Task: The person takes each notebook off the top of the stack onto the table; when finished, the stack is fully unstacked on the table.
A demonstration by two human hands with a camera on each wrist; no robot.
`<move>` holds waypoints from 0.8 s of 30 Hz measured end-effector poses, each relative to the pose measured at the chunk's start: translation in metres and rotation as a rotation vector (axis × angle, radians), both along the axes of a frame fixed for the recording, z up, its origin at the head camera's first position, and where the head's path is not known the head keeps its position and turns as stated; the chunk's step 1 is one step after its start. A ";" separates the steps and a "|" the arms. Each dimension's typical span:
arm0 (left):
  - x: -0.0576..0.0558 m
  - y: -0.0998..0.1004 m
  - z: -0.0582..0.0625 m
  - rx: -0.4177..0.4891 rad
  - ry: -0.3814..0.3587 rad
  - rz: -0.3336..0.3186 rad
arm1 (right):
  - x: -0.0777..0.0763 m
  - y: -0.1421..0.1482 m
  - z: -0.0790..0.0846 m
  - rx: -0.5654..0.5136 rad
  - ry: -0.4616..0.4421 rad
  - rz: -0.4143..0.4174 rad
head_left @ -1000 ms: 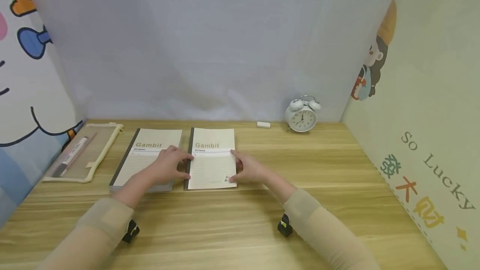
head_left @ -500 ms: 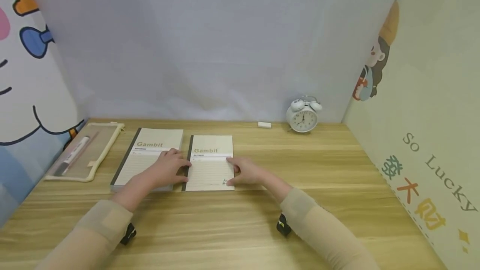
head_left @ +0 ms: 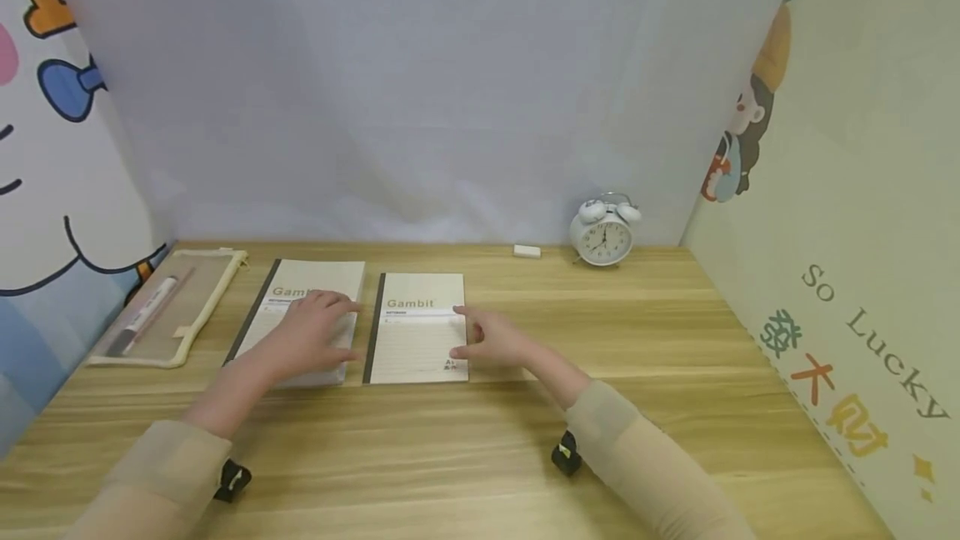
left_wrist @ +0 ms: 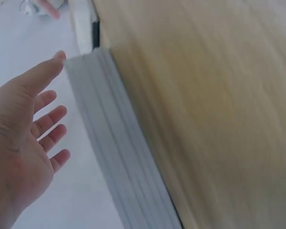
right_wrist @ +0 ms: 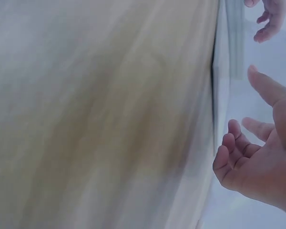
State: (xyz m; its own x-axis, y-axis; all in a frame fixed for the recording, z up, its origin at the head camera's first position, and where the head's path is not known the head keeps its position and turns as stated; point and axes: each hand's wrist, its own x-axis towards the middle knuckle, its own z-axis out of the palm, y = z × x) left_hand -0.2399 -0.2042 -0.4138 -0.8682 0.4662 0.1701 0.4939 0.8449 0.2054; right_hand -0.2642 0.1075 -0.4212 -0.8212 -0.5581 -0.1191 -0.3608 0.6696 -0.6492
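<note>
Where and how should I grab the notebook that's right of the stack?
Probably by its right long edge, pinching it from the right: the notebook lies flat, and the notebook stack sits close beside its dark spine on the left.

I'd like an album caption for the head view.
Left hand over the left notebook, right hand by the right notebook, alarm clock beyond.

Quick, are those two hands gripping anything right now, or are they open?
Left hand: open, holding nothing, over the notebook stack.
Right hand: open, holding nothing, at the right-hand notebook's right edge.
</note>
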 end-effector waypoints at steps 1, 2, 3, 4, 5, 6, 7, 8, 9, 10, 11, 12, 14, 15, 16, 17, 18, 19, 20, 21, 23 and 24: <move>0.000 -0.005 0.002 0.013 -0.004 0.011 | 0.000 -0.001 0.002 -0.002 0.005 -0.006; 0.001 -0.011 0.003 0.026 -0.007 0.021 | 0.000 -0.003 0.004 0.000 0.006 -0.010; 0.002 -0.016 0.005 0.043 -0.011 0.031 | 0.000 -0.005 0.006 0.004 0.013 -0.012; 0.003 -0.022 0.007 0.057 -0.016 0.039 | 0.001 -0.007 0.009 0.016 0.020 -0.014; 0.005 -0.027 0.010 0.078 -0.024 0.048 | 0.001 -0.010 0.013 0.022 0.034 -0.009; 0.006 -0.032 0.011 0.095 -0.030 0.053 | 0.001 -0.012 0.017 0.033 0.051 -0.008; 0.007 -0.037 0.013 0.113 -0.034 0.059 | 0.001 -0.014 0.021 0.041 0.066 -0.009; 0.008 -0.042 0.014 0.132 -0.031 0.059 | 0.001 -0.016 0.025 0.035 0.077 -0.008; 0.010 -0.047 0.015 0.150 -0.030 0.060 | 0.001 -0.018 0.029 0.030 0.096 -0.006; 0.011 -0.052 0.015 0.162 -0.031 0.065 | 0.001 -0.021 0.032 0.022 0.107 -0.006; 0.011 -0.057 0.015 0.173 -0.033 0.069 | 0.000 -0.023 0.036 0.009 0.119 -0.003; 0.012 -0.062 0.015 0.180 -0.039 0.076 | 0.000 -0.026 0.038 0.000 0.128 -0.004; 0.013 -0.073 0.013 0.190 -0.047 0.100 | 0.000 -0.032 0.042 -0.015 0.141 0.001; 0.012 -0.078 0.011 0.190 -0.053 0.113 | 0.000 -0.036 0.044 -0.010 0.150 0.004; 0.012 -0.083 0.009 0.191 -0.061 0.122 | 0.001 -0.040 0.044 -0.008 0.152 0.006; 0.011 -0.087 0.008 0.194 -0.069 0.127 | 0.001 -0.044 0.045 -0.006 0.161 0.011; 0.010 -0.092 0.005 0.195 -0.075 0.133 | 0.001 -0.048 0.045 -0.008 0.165 0.015; 0.008 -0.096 0.003 0.196 -0.079 0.138 | 0.002 -0.052 0.045 -0.009 0.166 0.019; 0.007 -0.100 0.001 0.196 -0.085 0.140 | 0.002 -0.057 0.044 -0.012 0.169 0.024; 0.006 -0.104 -0.001 0.195 -0.098 0.145 | 0.002 -0.061 0.043 -0.018 0.164 0.026; 0.004 -0.111 -0.006 0.199 -0.120 0.153 | 0.003 -0.071 0.039 -0.032 0.151 0.030; 0.003 -0.114 -0.008 0.197 -0.127 0.158 | 0.003 -0.076 0.036 -0.039 0.137 0.034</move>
State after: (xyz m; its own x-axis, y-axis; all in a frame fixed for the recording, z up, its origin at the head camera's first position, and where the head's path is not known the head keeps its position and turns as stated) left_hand -0.2366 -0.3184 -0.4218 -0.9477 0.2917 0.1293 0.3188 0.8471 0.4253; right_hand -0.2610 0.0314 -0.3848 -0.8088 -0.5879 0.0154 -0.4701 0.6306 -0.6175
